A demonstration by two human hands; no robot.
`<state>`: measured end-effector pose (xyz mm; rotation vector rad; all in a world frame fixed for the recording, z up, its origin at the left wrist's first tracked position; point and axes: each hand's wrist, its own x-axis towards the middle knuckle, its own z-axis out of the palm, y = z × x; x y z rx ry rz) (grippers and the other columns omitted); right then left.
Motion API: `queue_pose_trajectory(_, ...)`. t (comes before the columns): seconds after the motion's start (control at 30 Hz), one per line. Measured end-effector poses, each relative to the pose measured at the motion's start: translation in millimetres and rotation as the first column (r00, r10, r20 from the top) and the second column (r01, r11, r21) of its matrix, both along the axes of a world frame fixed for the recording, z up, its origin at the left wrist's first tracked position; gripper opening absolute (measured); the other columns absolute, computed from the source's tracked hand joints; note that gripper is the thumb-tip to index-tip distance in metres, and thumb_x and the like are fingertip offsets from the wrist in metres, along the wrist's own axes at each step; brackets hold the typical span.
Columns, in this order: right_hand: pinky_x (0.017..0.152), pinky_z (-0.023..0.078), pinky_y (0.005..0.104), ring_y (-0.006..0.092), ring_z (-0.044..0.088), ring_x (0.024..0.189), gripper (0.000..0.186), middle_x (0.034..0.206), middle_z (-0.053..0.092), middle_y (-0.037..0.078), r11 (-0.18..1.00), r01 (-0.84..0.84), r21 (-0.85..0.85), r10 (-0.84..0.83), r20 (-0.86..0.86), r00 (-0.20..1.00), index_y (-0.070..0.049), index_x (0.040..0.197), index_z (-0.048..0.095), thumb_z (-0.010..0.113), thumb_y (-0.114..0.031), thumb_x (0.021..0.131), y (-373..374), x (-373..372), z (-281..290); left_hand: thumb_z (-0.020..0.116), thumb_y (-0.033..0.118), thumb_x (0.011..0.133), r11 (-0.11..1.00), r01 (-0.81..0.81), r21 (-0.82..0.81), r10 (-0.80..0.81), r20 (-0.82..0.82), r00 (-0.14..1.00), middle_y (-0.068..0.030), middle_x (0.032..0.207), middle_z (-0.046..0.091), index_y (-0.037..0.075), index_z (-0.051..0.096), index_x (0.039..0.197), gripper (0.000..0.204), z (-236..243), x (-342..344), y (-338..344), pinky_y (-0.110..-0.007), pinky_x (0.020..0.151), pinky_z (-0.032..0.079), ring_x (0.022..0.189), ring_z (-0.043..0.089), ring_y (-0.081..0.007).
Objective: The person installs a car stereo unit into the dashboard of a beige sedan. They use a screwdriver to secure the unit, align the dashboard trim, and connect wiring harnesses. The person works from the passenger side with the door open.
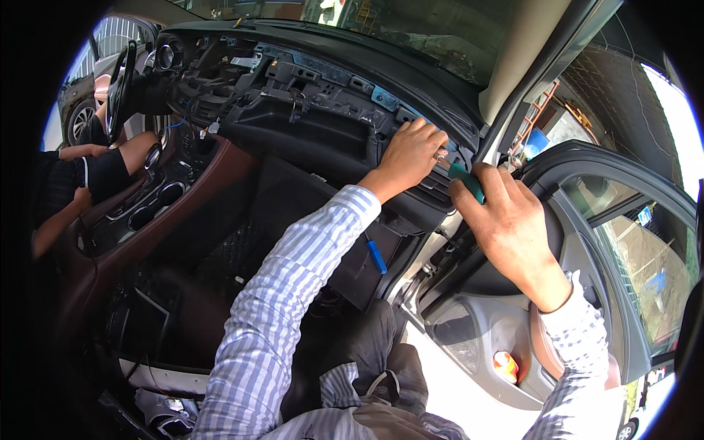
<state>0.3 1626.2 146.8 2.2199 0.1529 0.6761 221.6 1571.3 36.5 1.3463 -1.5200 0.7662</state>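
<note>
Gripping a green handle (468, 183) in the right hand (510, 224). Touching the dashboard (312, 133) near it with the curled left hand (411, 159); cannot tell if holding anything.

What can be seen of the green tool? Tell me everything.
The tool has a smooth-looking green handle, perhaps plastic, partly covered by the right hand, which grips it between thumb and fingers. A narrow part seems to run from the handle up and left toward the left hand; its tip can't be made out, so its exact type is unclear. It is held slanted at the right end of the dashboard, close to the air vent.
</note>
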Motion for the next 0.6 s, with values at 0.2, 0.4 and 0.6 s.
queue_pose_trajectory(0.2,0.065,0.054,0.0371,0.0284,0.065,0.083,0.038,0.104,0.06,0.012,0.952,0.04,0.304,-0.088,0.146,0.985,-0.011,0.109,0.067,0.072,-0.002,0.073,1.8,-41.4,0.0,0.067,0.02,0.092,0.999,0.016,0.034,-0.018,0.037,0.999,-0.0023,0.088,0.061,0.009,0.063,0.092,0.012,2.4,-2.9,-1.6,-0.041,0.084,0.045,0.091,0.055,-0.0241)
queue_pose_trajectory(0.4,0.063,0.052,0.0397,0.0309,0.065,0.081,0.033,0.103,0.059,0.013,0.883,-0.057,0.465,-0.076,0.262,0.962,-0.01,0.109,0.067,0.071,0.001,0.078,-11.6,-62.1,-2.5,0.069,0.018,0.091,0.978,0.17,0.121,-0.17,-0.008,0.985,-0.0016,0.091,0.064,0.007,0.065,0.099,0.015,8.5,4.7,6.3,-0.038,0.09,0.044,0.098,0.057,-0.0229)
queue_pose_trajectory(0.6,0.059,0.051,0.0385,0.0296,0.065,0.074,0.024,0.098,0.059,0.01,0.846,-0.089,0.525,-0.092,0.308,0.947,-0.01,0.106,0.068,0.07,-0.002,0.084,-21.3,-70.4,-8.7,0.069,0.013,0.09,0.991,0.126,0.052,-0.13,0.067,0.989,-0.0037,0.09,0.062,0.007,0.063,0.096,0.01,9.4,-3.2,-5.3,-0.038,0.087,0.043,0.094,0.056,-0.0243)
